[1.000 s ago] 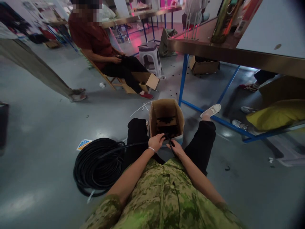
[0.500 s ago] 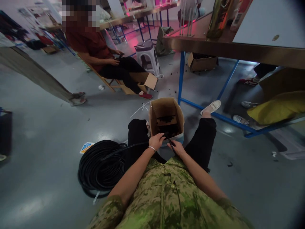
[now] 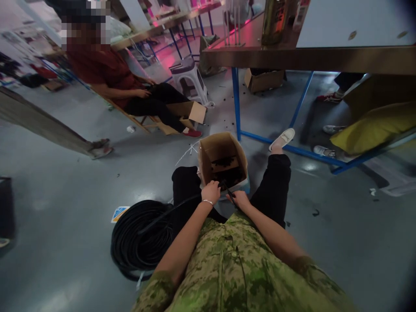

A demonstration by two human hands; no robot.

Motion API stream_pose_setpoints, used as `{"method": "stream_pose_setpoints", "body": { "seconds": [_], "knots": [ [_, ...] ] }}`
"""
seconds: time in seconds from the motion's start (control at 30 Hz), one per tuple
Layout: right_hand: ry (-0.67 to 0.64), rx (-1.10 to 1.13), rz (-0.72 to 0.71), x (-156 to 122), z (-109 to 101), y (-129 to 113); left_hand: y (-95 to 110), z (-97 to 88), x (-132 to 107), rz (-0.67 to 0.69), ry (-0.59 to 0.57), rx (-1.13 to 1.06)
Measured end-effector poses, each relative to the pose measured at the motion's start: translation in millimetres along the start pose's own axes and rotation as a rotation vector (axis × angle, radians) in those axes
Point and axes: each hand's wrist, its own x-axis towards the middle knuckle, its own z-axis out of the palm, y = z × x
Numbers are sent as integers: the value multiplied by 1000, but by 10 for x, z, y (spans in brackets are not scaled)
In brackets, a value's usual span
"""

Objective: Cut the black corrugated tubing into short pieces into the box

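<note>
My left hand point(image 3: 210, 193), with a bracelet at the wrist, is closed on a black rubber strip point(image 3: 188, 200). This strip runs over my left thigh from a large black coil point(image 3: 139, 240) on the floor. My right hand point(image 3: 242, 200) is closed round dark scissors point(image 3: 230, 193), whose tips meet the strip's end just beyond my left fingers; fine detail there is too small to make out. Below both hands an open cardboard box point(image 3: 205, 158) stands between my legs, with small black pieces point(image 3: 229, 175) inside.
A blue-legged table point(image 3: 237, 104) stands ahead to the right, with a bottle point(image 3: 273, 21) on it. At the left a seated person in red point(image 3: 97, 65) has another open carton point(image 3: 196, 112) by their feet. A plastic stool point(image 3: 188, 78) stands behind it. Someone's leg point(image 3: 48, 117) is at far left.
The view has shifted a little, so the people and table appear further left. My hands stay close together over the box's near edge, and the scissors look slightly more spread.
</note>
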Motion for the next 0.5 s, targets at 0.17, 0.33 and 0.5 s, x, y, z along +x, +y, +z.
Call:
{"method": "stream_pose_setpoints", "body": {
  "seconds": [0.17,0.33,0.5],
  "knots": [
    [35,65,18,2,28,17,-111,-103,-128,-46,-46,189],
    [-13,231,107,9,51,18,-213,39,-193,-20,-34,164],
    [-73,605,206,-30,4,30,-227,119,-173,43,67,109]
  ]
}}
